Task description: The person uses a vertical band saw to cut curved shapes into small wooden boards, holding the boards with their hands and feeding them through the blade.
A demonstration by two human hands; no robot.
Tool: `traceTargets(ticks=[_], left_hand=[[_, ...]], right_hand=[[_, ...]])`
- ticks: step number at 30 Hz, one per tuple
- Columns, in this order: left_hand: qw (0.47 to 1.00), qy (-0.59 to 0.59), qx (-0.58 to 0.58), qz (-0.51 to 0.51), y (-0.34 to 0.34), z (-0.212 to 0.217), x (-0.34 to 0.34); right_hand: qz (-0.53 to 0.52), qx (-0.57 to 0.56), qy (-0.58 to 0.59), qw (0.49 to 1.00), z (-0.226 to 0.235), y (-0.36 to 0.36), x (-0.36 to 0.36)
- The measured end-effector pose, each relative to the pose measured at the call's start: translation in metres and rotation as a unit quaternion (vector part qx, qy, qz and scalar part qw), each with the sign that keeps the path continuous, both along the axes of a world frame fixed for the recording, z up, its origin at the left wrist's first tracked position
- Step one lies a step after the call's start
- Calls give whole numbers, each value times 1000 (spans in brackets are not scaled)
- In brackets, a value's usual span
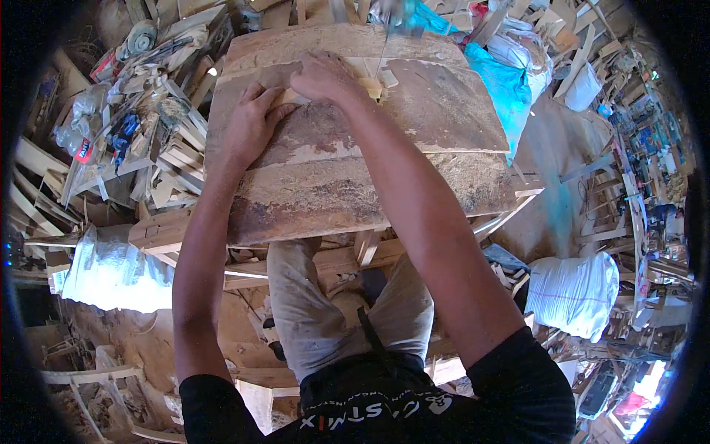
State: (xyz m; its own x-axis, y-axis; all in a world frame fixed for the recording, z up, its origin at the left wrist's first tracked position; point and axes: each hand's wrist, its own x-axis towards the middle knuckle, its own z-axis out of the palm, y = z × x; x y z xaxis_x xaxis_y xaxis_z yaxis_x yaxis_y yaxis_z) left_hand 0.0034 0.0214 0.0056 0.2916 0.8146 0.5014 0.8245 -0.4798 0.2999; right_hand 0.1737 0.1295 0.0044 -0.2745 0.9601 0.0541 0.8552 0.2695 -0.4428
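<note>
Both my arms reach forward over a worn wooden work surface (318, 185) made of boards and dusted with sawdust. At its far left part, my left hand (255, 122) is closed on a small pale piece of wood (294, 97), thumb pointing right. My right hand (323, 78) bends over the same piece from the right, its fingertips partly hidden. Right of that hand lies a pale wood block (370, 88); whether it joins the held piece I cannot tell. Close by, a thin upright blade (383, 53) comes down to the surface. A small light offcut (389, 78) lies beside it.
Scrap wood (181, 159) and a plastic bottle (74, 144) crowd the left. A turquoise sheet (494, 89) hangs at the far right edge. White sacks (573, 294) stand on the right floor, and a bright plastic bag (115, 270) at the left. My legs are under the near edge.
</note>
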Motion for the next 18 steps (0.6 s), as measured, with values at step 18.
traceTargets(ticks=[18], left_hand=[[1000, -13, 10, 11, 3, -1, 6]], right_hand=[[-11, 46, -25, 999, -3, 6, 2]])
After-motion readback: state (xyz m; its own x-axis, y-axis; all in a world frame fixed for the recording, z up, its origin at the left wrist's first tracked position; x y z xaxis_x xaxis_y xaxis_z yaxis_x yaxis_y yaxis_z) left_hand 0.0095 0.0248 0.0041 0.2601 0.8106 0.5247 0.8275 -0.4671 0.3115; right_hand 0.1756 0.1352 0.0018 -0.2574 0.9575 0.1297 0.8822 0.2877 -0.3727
